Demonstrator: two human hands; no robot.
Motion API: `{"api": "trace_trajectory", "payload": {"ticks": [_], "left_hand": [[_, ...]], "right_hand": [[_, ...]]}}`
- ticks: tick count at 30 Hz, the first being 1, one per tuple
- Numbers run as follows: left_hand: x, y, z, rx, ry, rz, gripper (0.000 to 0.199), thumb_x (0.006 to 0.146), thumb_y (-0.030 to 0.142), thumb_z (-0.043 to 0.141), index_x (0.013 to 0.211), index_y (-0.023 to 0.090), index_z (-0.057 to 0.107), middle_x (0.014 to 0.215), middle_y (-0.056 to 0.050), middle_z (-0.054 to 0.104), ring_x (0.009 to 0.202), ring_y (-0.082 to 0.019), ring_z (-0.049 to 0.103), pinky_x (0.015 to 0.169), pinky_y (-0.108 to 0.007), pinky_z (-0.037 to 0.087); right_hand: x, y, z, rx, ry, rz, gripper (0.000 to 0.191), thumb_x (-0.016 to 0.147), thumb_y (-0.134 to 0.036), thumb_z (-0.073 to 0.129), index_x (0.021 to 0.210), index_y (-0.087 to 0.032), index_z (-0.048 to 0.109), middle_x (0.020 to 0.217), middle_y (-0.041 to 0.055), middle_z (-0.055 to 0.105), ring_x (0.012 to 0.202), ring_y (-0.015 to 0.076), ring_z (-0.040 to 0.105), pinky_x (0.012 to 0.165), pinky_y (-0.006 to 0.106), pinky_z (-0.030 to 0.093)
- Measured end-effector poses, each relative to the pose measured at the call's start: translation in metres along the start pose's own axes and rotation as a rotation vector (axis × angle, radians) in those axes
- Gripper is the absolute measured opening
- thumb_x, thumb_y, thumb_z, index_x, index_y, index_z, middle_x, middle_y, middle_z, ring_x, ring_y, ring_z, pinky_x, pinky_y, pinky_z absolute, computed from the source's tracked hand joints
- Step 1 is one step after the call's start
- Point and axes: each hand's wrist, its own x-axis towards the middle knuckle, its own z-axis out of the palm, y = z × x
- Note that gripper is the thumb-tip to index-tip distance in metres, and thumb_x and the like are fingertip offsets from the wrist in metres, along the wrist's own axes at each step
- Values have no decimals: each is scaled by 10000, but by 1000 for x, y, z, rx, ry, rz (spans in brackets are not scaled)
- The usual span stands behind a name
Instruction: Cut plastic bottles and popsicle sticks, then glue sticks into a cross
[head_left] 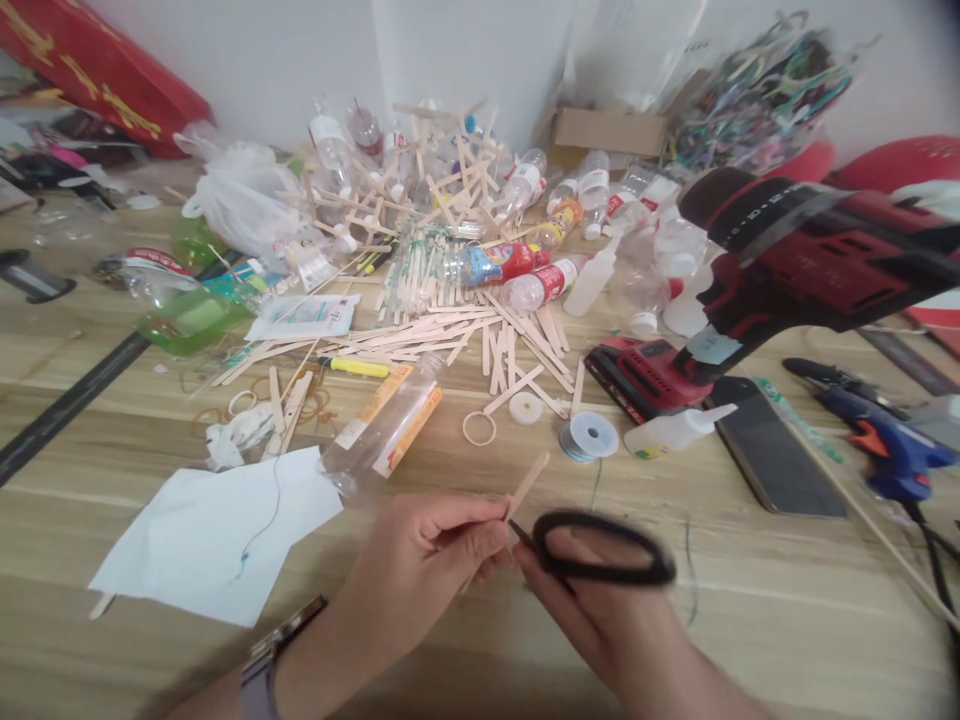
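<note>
My left hand (442,560) pinches a wooden craft stick (529,482) that points up and to the right over the table. Black-handled scissors (604,548) are gripped in my right hand (607,610), one handle loop standing above the fingers. Their dark metal part reaches the stick close to my left fingertips; whether the blades touch it I cannot tell. Both hands meet low in the middle of the view. Beyond them lie a clear plastic bottle (390,420) with an orange label, a spool of thread (589,437) and a wooden ring (479,428).
A red and black cordless drill (810,250) stands at right, near a phone (780,445) and a blue glue gun (892,430). White paper (217,540) lies at left. Craft sticks (420,335) and several bottles pile up at the back. A glue bottle (675,430) lies beside the drill.
</note>
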Motion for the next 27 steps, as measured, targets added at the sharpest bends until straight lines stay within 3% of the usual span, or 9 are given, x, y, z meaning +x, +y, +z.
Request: {"api": "trace_trajectory", "payload": {"ticks": [2, 5, 11, 14, 20, 22, 24, 27], "left_hand": [[1, -1, 0, -26, -27, -26, 339, 940, 324, 525, 672, 158, 649, 579, 31, 541, 556, -100, 488, 529, -192, 386], [0, -3, -1, 24, -5, 20, 323, 939, 327, 540, 688, 161, 658, 605, 30, 553, 575, -98, 476, 526, -188, 366], [-2, -1, -1, 102, 9, 156, 351, 968, 316, 531, 692, 165, 687, 672, 13, 628, 653, -114, 579, 625, -195, 433], [-2, -2, -1, 138, 34, 226, 314, 970, 280, 544, 731, 165, 711, 690, 6, 666, 650, -111, 603, 620, -190, 443], [1, -11, -1, 213, 118, 468, 163, 946, 210, 596, 994, 154, 741, 816, -39, 742, 738, -133, 666, 694, -201, 487], [1, -11, -1, 225, 124, 458, 172, 950, 221, 591, 982, 147, 743, 809, -44, 741, 734, -136, 666, 691, -205, 485], [1, -9, -1, 225, 102, 385, 227, 964, 260, 569, 876, 149, 745, 739, -30, 711, 690, -131, 648, 657, -205, 470], [0, -5, 0, 154, 39, 217, 337, 970, 325, 547, 725, 162, 712, 671, -7, 655, 646, -120, 608, 616, -202, 445]], "right_hand": [[0, 4, 1, -175, 55, -131, 374, 1034, -243, 422, 741, -181, 646, 557, -19, 645, 435, 101, 542, 480, 245, 370], [3, 2, -1, -107, 52, -91, 409, 1041, -298, 394, 738, -186, 644, 538, -23, 616, 419, 101, 513, 457, 240, 367], [-2, -8, 0, 600, -263, 492, 559, 941, -631, 453, 629, -185, 581, 441, -49, 448, 375, 81, 400, 370, 210, 281], [-10, -3, 8, 925, -336, 753, 575, 844, -719, 537, 659, -176, 581, 399, -51, 475, 300, 66, 359, 327, 202, 226], [-10, 6, 14, 1453, -442, 927, 572, 744, -705, 665, 548, -215, 444, 283, -110, 318, 241, 40, 216, 305, 179, 198], [-8, 6, 11, 1420, -448, 939, 573, 736, -706, 675, 554, -211, 450, 296, -105, 336, 249, 38, 226, 305, 176, 191], [-7, 4, 7, 1247, -452, 927, 580, 751, -745, 627, 599, -198, 507, 330, -79, 402, 255, 50, 278, 297, 185, 183], [-5, -3, 1, 850, -386, 724, 581, 860, -732, 486, 658, -194, 565, 394, -52, 464, 309, 86, 392, 320, 209, 239]]}}
